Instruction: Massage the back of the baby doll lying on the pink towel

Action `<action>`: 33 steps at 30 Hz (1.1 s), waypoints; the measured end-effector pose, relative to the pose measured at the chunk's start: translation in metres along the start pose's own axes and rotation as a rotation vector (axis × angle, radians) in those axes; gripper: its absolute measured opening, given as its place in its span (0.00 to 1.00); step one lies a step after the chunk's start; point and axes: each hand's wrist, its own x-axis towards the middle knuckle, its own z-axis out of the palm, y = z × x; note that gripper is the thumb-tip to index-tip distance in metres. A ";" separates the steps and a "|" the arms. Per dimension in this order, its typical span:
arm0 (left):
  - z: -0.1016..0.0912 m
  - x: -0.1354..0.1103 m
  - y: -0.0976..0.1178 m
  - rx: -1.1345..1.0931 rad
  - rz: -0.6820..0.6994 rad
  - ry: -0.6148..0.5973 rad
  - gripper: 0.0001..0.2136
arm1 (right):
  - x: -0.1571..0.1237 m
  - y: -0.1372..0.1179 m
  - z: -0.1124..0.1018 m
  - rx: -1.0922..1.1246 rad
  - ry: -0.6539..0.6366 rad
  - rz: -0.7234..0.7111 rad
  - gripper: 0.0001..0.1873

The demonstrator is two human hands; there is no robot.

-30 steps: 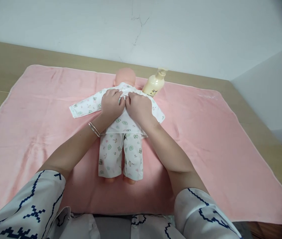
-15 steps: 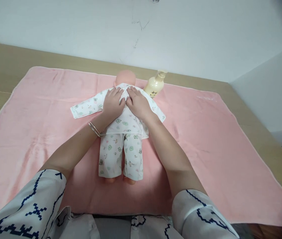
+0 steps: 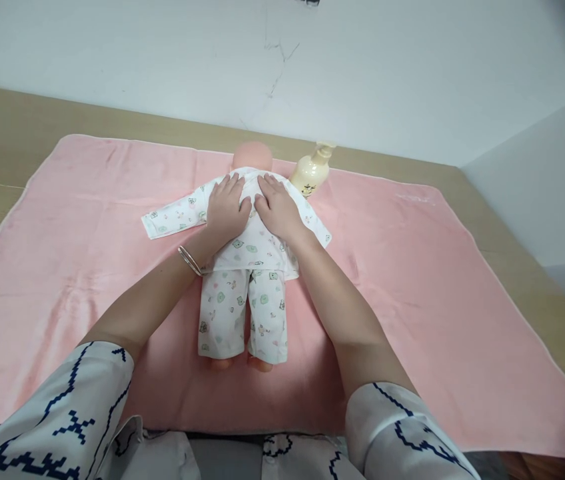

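Observation:
A baby doll (image 3: 250, 250) in a white printed top and trousers lies on a pink blanket (image 3: 412, 300), its bald head pointing away from me and its feet toward me. Its face does not show. My left hand (image 3: 227, 205) rests flat on the left side of the doll's upper body, fingers extended. On the right side of the same part lies my right hand (image 3: 277, 205), likewise flat, with the thumbs pointing toward each other and a small gap between them. Neither hand grasps anything.
A cream pump bottle (image 3: 311, 172) stands just right of the doll's head, near the blanket's far edge. The blanket covers much of a wooden table (image 3: 27, 110). Behind the table rises a white wall (image 3: 162, 60) with thin crack-like marks.
Both hands stay on the doll's upper body with almost no movement; the fingers have shifted very slightly. The doll and bottle keep their places.

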 end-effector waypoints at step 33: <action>-0.008 -0.002 0.002 0.024 0.121 0.068 0.18 | -0.007 -0.027 -0.004 -0.135 0.067 0.010 0.24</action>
